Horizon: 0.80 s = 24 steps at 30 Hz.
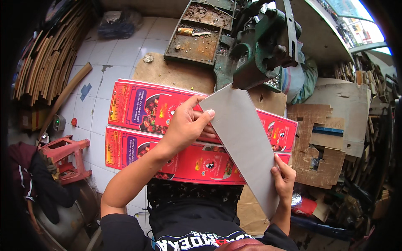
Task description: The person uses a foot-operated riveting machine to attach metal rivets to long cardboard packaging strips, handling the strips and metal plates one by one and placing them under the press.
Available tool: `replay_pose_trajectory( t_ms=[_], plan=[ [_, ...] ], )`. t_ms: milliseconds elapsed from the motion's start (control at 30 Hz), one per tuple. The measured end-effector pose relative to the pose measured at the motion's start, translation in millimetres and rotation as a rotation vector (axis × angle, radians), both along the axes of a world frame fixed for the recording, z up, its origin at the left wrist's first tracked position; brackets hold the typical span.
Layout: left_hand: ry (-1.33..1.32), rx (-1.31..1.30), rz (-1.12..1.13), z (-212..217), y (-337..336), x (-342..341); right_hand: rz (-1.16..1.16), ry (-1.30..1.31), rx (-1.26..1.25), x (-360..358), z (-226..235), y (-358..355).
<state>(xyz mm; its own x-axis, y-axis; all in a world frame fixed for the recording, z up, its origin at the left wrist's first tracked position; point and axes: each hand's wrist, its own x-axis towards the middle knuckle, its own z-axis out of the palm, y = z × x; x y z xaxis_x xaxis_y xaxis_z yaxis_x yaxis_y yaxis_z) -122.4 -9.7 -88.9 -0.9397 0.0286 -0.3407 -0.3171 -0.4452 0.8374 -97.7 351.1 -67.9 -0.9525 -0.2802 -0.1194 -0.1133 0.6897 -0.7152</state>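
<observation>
Pale grey board [245,138] lies slantwise over two red printed panels, the upper panel [121,106] and the lower panel [176,161], its far corner just at or under the head of the green press [255,69]; exact contact cannot be told. Left hand [190,121] pinches the left edge, thumb on top and other fingers partly hidden, while right hand [284,178] has its fingers closed along the right edge nearer the body. Judgement: hold the board flat, square the corner by small two-handed turns, fingers well clear of the press head.
</observation>
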Motion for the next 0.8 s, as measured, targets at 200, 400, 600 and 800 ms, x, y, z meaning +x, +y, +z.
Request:
replay_pose_trajectory(
  t_ms=[200, 400, 600, 800],
  plan=[
    [-0.001, -0.016, -0.006, 3, 1, 1, -0.018, 0.018, -0.047, 4, -7, 3],
    [0.07, -0.023, 0.024, -5, -2, 3, -0.092, -0.086, -0.166, 8, -8, -1],
    [0.05, -0.059, 0.05, 21, -3, 19, 0.118, -0.052, -0.164, -18, 6, 2],
    [0.024, -0.127, 0.124, 13, -7, 62, 0.156, 0.425, 0.024, -121, 14, -77]
  ],
)
